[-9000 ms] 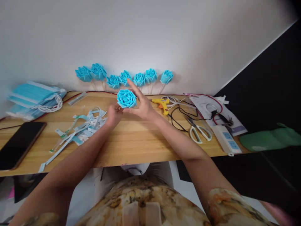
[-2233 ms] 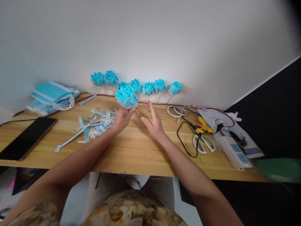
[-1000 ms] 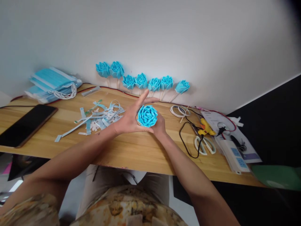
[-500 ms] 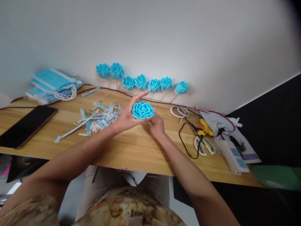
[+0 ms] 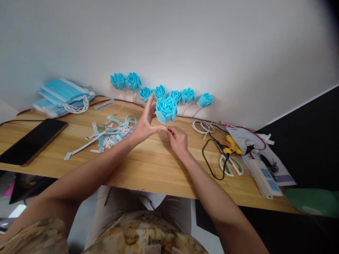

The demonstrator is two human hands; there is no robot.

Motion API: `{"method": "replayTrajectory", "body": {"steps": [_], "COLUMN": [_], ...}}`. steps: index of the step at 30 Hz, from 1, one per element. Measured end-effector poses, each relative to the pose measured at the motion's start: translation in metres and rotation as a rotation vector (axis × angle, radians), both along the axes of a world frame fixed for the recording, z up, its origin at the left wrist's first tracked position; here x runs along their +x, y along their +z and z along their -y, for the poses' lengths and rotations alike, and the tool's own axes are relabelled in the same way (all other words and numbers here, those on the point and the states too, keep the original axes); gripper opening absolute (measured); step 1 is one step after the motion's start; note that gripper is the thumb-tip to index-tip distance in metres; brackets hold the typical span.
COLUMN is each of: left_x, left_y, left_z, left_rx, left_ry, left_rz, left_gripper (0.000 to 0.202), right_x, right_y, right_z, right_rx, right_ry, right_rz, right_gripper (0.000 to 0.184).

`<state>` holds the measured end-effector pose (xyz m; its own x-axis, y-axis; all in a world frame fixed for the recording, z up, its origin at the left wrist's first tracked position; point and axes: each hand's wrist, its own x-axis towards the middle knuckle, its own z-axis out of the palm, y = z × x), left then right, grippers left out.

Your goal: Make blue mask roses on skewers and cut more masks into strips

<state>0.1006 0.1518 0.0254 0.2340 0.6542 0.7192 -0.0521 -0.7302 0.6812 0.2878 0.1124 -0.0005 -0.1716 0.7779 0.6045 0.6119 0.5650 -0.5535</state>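
I hold a blue rose (image 5: 166,109) made of mask fabric upright on a thin stick over the wooden table (image 5: 148,165). My right hand (image 5: 178,140) pinches the stick just below the flower. My left hand (image 5: 144,121) touches the stick and the flower's underside with thumb and forefinger, its other fingers stretched upward beside the petals. A row of several finished blue roses (image 5: 159,91) on sticks leans against the white wall behind.
Cut mask strips and scraps (image 5: 106,134) lie left of my hands. A stack of blue face masks (image 5: 63,97) and a black phone (image 5: 29,141) sit further left. On the right are elastic loops (image 5: 201,126), a yellow glue gun (image 5: 231,144), white scissors (image 5: 230,165), a power strip (image 5: 262,178).
The rose has been raised and tipped from facing up at me to standing upright on its stick. My right hand slid down to pinch the stick; my left fingers opened upward.
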Motion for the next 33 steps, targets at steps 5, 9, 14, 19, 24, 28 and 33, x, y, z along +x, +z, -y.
{"method": "replayTrajectory", "body": {"steps": [5, 9, 14, 19, 24, 28, 33], "left_x": [-0.005, -0.007, -0.007, -0.007, -0.003, -0.003, -0.003], "left_y": [0.003, 0.013, 0.024, 0.019, 0.016, 0.021, 0.023], "left_z": [0.002, 0.012, 0.026, 0.025, 0.027, 0.035, 0.036], "left_rx": [-0.03, -0.113, -0.205, -0.194, -0.121, -0.057, -0.004], "left_ry": [0.005, -0.022, -0.024, 0.085, 0.111, 0.095, 0.028], "left_rz": [-0.024, 0.029, 0.074, 0.033, 0.018, -0.057, -0.121], "left_gripper": [0.133, 0.129, 0.108, 0.083, 0.081, 0.084, 0.097], "right_x": [-0.001, -0.001, -0.001, -0.001, -0.004, -0.004, -0.002], "right_y": [0.0, 0.0, -0.002, -0.002, -0.002, -0.003, -0.002], "right_z": [0.001, 0.0, -0.002, -0.002, 0.0, 0.0, 0.001], "right_rx": [-0.009, -0.005, 0.012, 0.001, -0.086, -0.083, -0.05], "right_ry": [-0.017, -0.005, 0.015, 0.019, -0.009, -0.009, -0.01], "right_rz": [0.004, 0.018, 0.004, -0.025, -0.126, -0.147, -0.13], "right_gripper": [0.02, 0.019, 0.018, 0.021, 0.024, 0.028, 0.028]}}
